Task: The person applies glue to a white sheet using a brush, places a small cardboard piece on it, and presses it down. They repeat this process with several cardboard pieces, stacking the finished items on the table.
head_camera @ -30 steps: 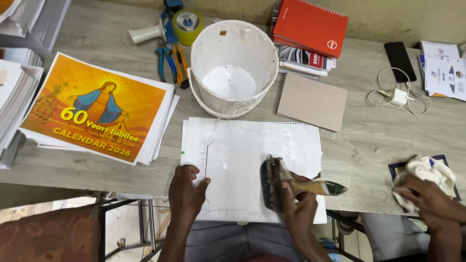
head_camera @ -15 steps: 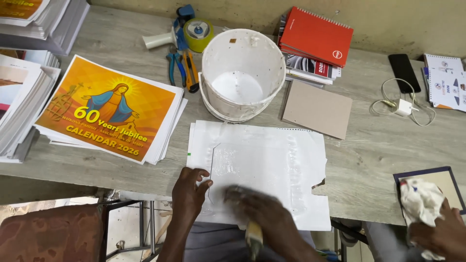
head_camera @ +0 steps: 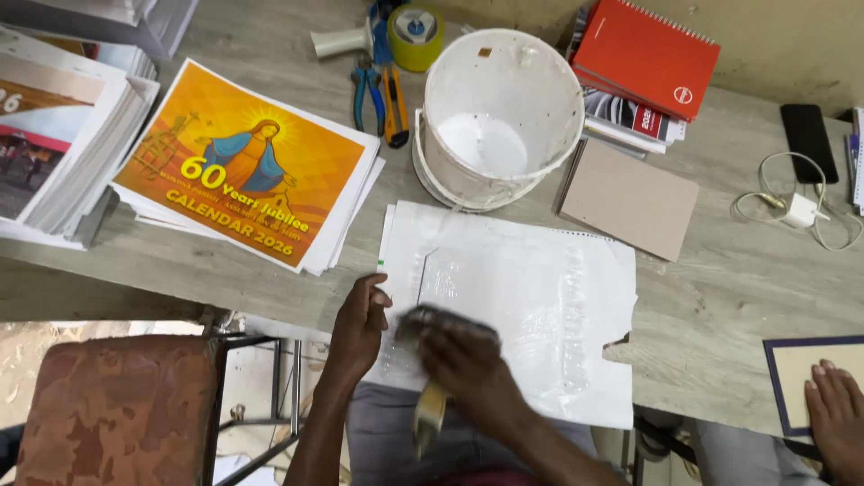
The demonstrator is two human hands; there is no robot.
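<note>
My left hand presses down on the left edge of a large white sheet that lies on the grey table and shines with wet glue. My right hand grips a wide paintbrush; its dark bristles rest on the sheet's lower left part and its pale handle points back toward me. The brush and hand are motion-blurred. A white bucket with white glue in its bottom stands just beyond the sheet.
A stack of orange printed calendars lies to the left, pliers and a tape roll behind it. A brown card, red notebook, phone and charger sit right. Another person's hand rests on a framed board at right.
My right hand has swept the brush from the sheet's lower right across to its lower left. The other person's hand has set down the white cloth and now lies flat.
</note>
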